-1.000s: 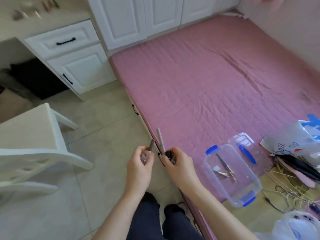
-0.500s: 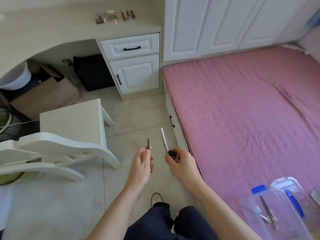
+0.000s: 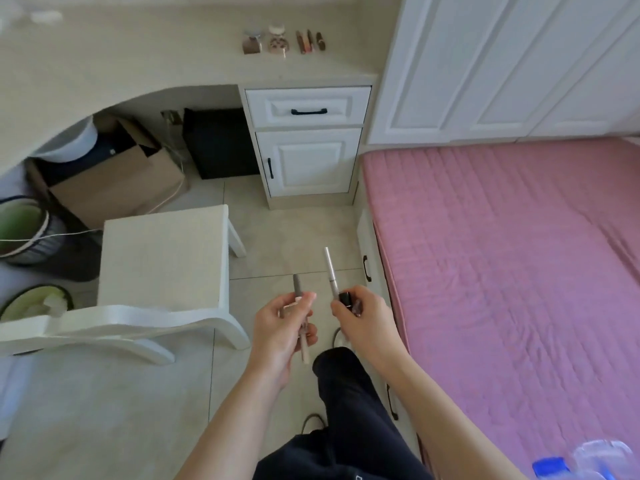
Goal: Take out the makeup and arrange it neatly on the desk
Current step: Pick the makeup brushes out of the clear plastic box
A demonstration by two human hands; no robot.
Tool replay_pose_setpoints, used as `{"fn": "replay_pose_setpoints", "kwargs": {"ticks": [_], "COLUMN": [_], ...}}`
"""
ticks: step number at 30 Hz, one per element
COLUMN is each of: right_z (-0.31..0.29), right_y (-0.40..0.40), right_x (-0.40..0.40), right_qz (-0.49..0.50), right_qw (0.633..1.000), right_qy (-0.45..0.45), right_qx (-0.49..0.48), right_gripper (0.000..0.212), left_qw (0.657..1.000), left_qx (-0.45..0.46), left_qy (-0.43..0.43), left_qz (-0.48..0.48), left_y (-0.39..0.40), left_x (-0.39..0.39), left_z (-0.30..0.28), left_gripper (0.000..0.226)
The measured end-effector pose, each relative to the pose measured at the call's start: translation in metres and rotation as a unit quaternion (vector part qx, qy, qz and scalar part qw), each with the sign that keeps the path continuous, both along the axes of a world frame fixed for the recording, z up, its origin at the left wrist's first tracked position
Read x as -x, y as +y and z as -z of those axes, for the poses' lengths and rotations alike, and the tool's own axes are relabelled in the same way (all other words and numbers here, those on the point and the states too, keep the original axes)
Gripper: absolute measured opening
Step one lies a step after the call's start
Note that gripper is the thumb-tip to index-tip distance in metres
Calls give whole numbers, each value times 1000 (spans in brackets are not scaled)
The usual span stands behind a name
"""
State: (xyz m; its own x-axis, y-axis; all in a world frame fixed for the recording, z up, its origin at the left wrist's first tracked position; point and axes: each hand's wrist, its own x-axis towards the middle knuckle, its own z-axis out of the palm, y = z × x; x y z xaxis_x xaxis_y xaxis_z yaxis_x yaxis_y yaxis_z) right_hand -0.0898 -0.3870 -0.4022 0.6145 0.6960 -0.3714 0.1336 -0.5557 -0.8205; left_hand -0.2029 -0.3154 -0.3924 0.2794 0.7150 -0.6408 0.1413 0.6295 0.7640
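My left hand (image 3: 282,327) grips a thin grey and beige makeup pencil (image 3: 298,287) together with a small clear item. My right hand (image 3: 363,318) holds a silver makeup pen (image 3: 330,271) that points up, plus a small black-capped item (image 3: 345,298). Both hands hang over the tiled floor between the chair and the bed. On the far beige desk (image 3: 138,57) several makeup pieces (image 3: 282,41) stand in a row near its right end. A clear storage box with a blue clip (image 3: 568,467) shows at the bottom right on the bed.
A white chair (image 3: 162,268) stands left of my hands. White drawers (image 3: 308,140) sit under the desk's right end, a tall white wardrobe (image 3: 502,64) beside them. The pink bed (image 3: 519,254) fills the right. A cardboard box (image 3: 114,181) and bins lie under the desk.
The view has swung left from the bed toward the desk, and the desk is now closer. The storage box has slid to the bottom right corner. Both hands keep their items.
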Motion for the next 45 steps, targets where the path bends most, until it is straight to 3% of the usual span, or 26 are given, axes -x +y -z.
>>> {"fn": "replay_pose_setpoints", "kwargs": {"ticks": [5,16,20,26,39,45], "right_z": [0,-15,-13,-8,-21,-14], "right_y": [53,172,208,277,474,527], "right_x": [-52,-171,-200,-239,-328,-362], "right_qz": [-11,-75,-70,-48,24,39], "right_qw": [1000,997,997,999,999,994], "right_qy": [3,-15,-14,-11,-42,-100], "right_qx": [1,-11,-15,-10,4,34], "right_gripper": [12,2,3,17,10,9], "left_qw": [999,999,997,998,998,998], "left_qx": [-35,-11,-6,-12,-44,-20], "left_qy": [6,-46,-74,-55,-35,-44], "left_qz": [7,-7,-18,-39,28,31], "left_y": [48,158,198,270,487,546], "left_x": [-49,-162,-190,-232,-330,-372], "left_z": [1,-6,-6,0,-17,-11], "left_gripper": [25,19,12,24,24,18]}}
